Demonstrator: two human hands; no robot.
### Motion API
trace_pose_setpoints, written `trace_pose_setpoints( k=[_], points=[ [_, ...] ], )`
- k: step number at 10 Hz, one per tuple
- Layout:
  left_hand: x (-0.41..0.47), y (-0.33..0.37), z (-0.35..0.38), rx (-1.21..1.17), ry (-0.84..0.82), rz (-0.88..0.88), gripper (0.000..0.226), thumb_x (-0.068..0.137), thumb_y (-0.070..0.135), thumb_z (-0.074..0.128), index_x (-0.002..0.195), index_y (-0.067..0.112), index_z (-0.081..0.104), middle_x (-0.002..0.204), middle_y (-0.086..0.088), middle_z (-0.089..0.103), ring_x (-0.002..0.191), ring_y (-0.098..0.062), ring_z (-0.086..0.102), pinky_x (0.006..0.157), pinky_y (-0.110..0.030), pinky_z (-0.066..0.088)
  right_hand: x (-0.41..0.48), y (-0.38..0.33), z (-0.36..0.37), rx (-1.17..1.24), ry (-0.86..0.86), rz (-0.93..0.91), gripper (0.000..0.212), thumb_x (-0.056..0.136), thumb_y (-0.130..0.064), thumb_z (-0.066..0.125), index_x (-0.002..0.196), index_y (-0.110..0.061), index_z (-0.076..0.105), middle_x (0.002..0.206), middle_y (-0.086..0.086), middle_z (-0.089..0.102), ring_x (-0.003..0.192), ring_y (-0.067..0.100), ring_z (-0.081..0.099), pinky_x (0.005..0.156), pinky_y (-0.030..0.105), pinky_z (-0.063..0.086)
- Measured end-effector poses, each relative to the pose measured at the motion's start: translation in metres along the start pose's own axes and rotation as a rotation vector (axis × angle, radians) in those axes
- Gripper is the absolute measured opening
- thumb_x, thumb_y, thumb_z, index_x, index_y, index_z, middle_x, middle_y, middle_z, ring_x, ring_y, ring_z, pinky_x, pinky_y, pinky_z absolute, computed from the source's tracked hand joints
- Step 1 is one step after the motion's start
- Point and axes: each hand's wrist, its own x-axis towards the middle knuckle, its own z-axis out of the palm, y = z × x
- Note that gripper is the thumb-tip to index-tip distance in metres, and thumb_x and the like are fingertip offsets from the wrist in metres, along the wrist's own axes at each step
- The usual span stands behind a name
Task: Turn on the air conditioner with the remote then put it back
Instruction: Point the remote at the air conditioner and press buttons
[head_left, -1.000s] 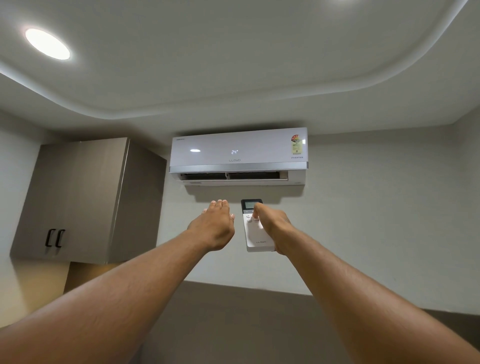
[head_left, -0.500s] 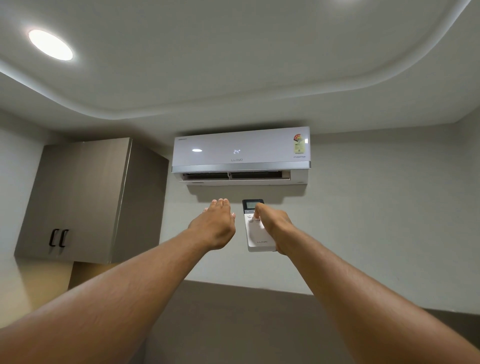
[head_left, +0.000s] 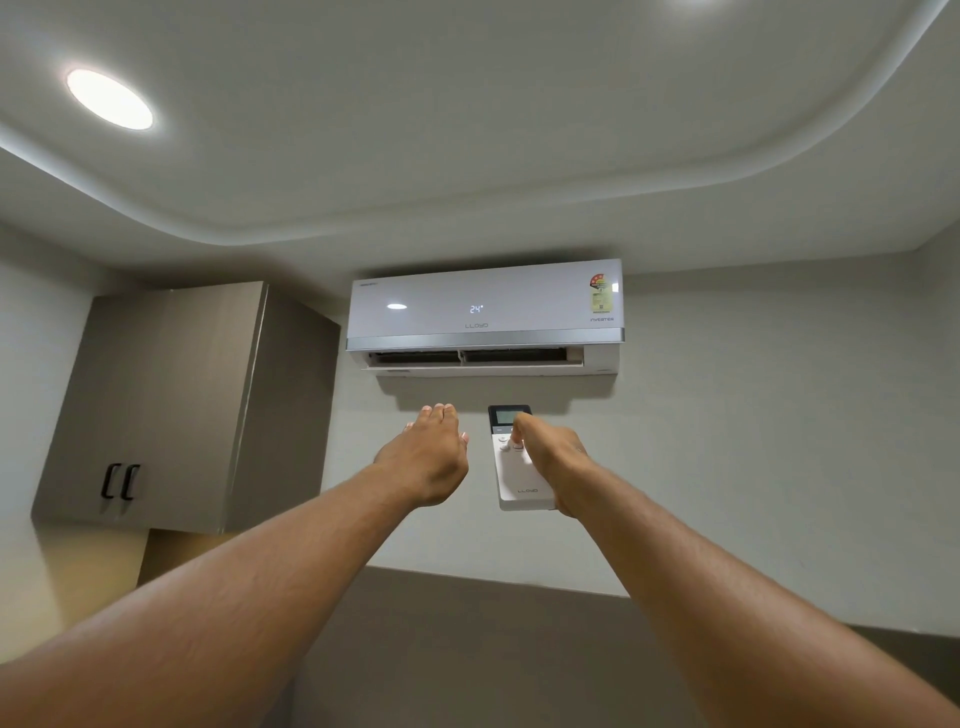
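A white air conditioner (head_left: 483, 312) hangs high on the wall. Its display reads 24 and the bottom flap stands open. My right hand (head_left: 553, 460) holds a white remote (head_left: 519, 483) upright just below the unit, with the thumb resting on the buttons under the remote's small screen. My left hand (head_left: 428, 457) is stretched out beside it, palm away from me, fingers straight and together, holding nothing and apart from the remote.
A grey wall cupboard (head_left: 171, 405) with two black handles hangs to the left of the unit. A round ceiling light (head_left: 109, 98) glows at the upper left. A darker panel (head_left: 467, 649) runs along the wall below my arms.
Both hands and the remote hold almost the same pose. The view has shifted slightly, and the unit's flap looks a little further open.
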Motion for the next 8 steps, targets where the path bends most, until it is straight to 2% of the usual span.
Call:
trace_pose_setpoints(
  k=[2,6,8],
  points=[
    [0.0002,0.001,-0.0007,-0.004,0.001,0.005,0.059,0.103,0.033,0.019,0.155,0.006,0.008,0.165,-0.009,0.008,0.152,-0.023,0.006,0.123,-0.04,0.01,0.001,-0.001,0.0006,-0.008,0.003,-0.003,0.028,0.073,-0.029,0.057,0.095,-0.012,0.063,0.088,0.012,0.067,0.08,0.032,0.065,0.061,0.028,0.048],
    [0.0013,-0.0023,0.0016,0.0,-0.004,0.003,0.059,0.103,0.033,0.019,0.155,0.006,0.008,0.165,-0.009,0.008,0.152,-0.023,0.006,0.123,-0.04,0.01,0.0037,0.0023,0.0019,-0.012,0.012,0.001,0.024,0.073,-0.027,0.058,0.091,-0.012,0.063,0.084,0.011,0.067,0.075,0.03,0.066,0.058,0.026,0.047],
    [0.0019,-0.0039,0.0045,0.001,-0.009,0.001,0.059,0.103,0.032,0.019,0.155,0.006,0.008,0.165,-0.01,0.008,0.152,-0.023,0.006,0.123,-0.04,0.011,0.0066,0.0048,0.0024,-0.059,0.034,-0.005,0.013,0.076,-0.025,0.058,0.083,-0.014,0.06,0.078,0.009,0.066,0.065,0.025,0.062,0.051,0.024,0.041]
  ],
)
